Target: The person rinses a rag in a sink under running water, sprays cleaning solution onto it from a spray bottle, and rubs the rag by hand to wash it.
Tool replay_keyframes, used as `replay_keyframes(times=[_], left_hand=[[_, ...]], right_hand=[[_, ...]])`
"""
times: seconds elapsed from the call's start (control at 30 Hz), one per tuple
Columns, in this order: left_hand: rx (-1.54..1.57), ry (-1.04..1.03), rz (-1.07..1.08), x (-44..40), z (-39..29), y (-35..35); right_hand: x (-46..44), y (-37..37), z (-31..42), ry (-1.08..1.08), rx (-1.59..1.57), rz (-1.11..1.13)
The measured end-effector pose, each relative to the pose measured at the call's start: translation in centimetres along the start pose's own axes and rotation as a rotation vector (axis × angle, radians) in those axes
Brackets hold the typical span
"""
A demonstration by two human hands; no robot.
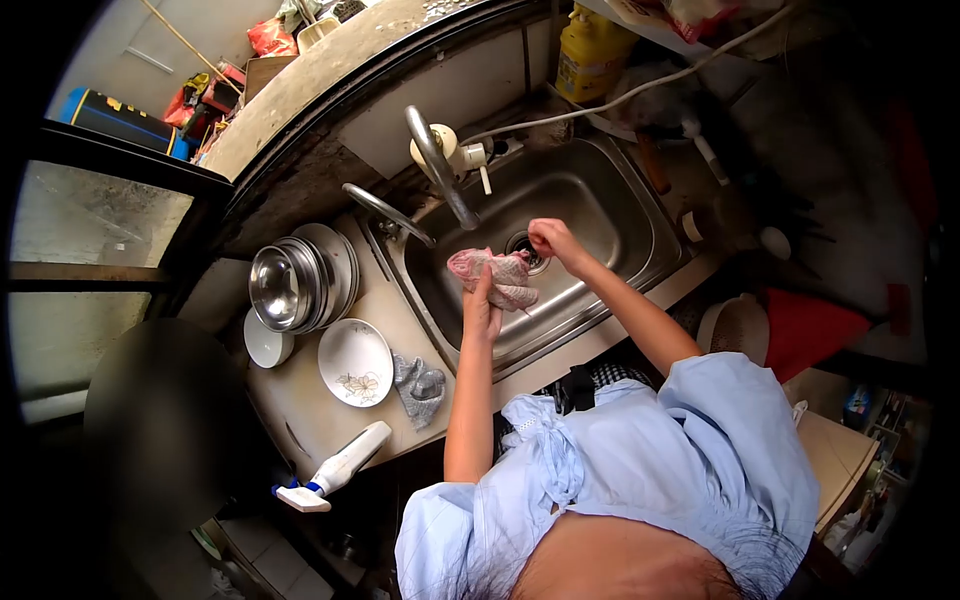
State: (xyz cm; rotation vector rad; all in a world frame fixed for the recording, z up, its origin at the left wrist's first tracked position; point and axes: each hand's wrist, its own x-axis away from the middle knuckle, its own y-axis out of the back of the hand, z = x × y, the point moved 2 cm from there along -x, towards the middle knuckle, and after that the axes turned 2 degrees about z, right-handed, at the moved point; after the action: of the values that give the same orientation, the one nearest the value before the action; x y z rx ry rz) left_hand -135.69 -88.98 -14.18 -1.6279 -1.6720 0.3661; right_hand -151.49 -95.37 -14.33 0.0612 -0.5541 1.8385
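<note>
My left hand (483, 308) is closed round a bunched pink and whitish dishcloth (497, 277), held above the steel sink (610, 215). The cloth hangs in folds, its pink end toward the faucet side. To the right of it, over the drain (527, 250), is my right hand (556, 243), apart from the cloth. Its fingers are curled together, and whether anything is inside them is hidden. A curved metal faucet (436, 160) reaches over the sink just beyond the cloth; no running water shows.
On the left counter stand stacked steel bowls (285, 285), a white bowl with a flower pattern (356, 363), a grey cloth (419, 389) and a white spray bottle (342, 462). A second thin faucet (388, 212) is at the sink's left corner. A yellow jug (590, 55) stands behind.
</note>
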Motion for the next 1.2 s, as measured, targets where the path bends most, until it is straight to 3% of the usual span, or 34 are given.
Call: replay_keyframes(times=[0.07, 0.13, 0.2, 0.37, 0.53, 0.63, 1.0, 1.1, 1.17, 1.2], left_hand=[[0.099, 0.115, 0.056, -0.3, -0.3, 0.0], [-0.016, 0.108, -0.025, 0.4, -1.5, -1.8], [0.216, 0.224, -0.035, 0.0, -1.3, -1.0], [0.187, 0.165, -0.113, -1.4, 0.2, 0.3], [0.257, 0.157, -0.192, -2.0, -0.3, -0.5], [0.278, 0.124, -0.076, -1.9, -1.7, -2.5], [0.295, 0.066, -0.036, -3.9, -4.1, -5.5], [0.328, 0.053, -0.067, -4.2, -4.4, -5.7], [0.317, 0.031, -0.034, -4.5, -4.4, -5.5], [0.314, 0.008, -0.004, -4.6, -4.4, -5.5]], right_hand=[[-2.8, -1.6, 2.9, 0.016, -0.107, 0.153], [-5.8, -3.7, 6.1, -0.15, -0.108, 0.294], [-9.1, -5.3, 7.6, -0.423, -0.176, 0.609], [-13.4, -6.3, 5.4, -0.819, 0.039, 0.601], [-13.9, -5.2, 4.3, -0.824, -0.106, 0.685], [-14.4, -5.0, 3.8, -0.848, -0.058, 0.692], [-15.9, -4.0, 1.8, -0.899, -0.009, 0.813], [-15.4, -4.0, 1.4, -0.833, -0.049, 0.859], [-14.2, -4.0, 0.9, -0.505, -0.01, 0.648], [-12.8, -3.4, 1.2, -0.585, -0.158, 0.68]])
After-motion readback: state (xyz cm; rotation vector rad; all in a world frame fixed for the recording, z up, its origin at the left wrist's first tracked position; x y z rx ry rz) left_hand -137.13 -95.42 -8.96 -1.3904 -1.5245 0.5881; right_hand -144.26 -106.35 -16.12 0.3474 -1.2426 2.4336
